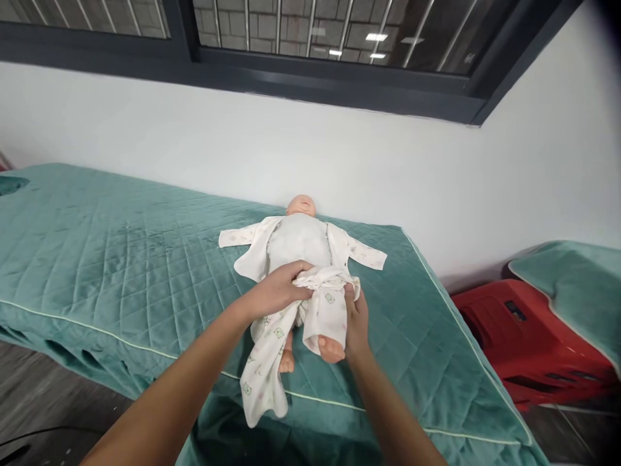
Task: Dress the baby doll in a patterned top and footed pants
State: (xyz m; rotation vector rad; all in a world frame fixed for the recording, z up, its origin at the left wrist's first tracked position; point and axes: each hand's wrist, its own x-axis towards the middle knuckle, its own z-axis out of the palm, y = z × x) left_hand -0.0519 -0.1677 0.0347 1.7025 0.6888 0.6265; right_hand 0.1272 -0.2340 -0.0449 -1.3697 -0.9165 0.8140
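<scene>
Gripping a bunched waistband, the person's left hand was closed over the top of a pair of white printed trousers at the waist of a baby doll. The doll lay on its back near the middle of a bed's teal quilted cover, its head toward the white wall. The right hand lay flat along the outer side of the filled trouser leg, fingertips up at the gathered cloth; whether those fingers pinched the fabric could not be made out. The two hands sat close together, one on each side of the doll's hips, with the crumpled waistband between them.

One bare foot stuck out of the trouser leg just beside the right wrist. The other foot showed bare beside the empty trouser leg, which trailed limp over the bed's piped front edge. A white open jacket was spread under the doll, sleeves flung out to either side.

A dark-framed window ran above the wall. To the right, well apart from the bed, stood a red moulded object partly draped with a second teal cover.
</scene>
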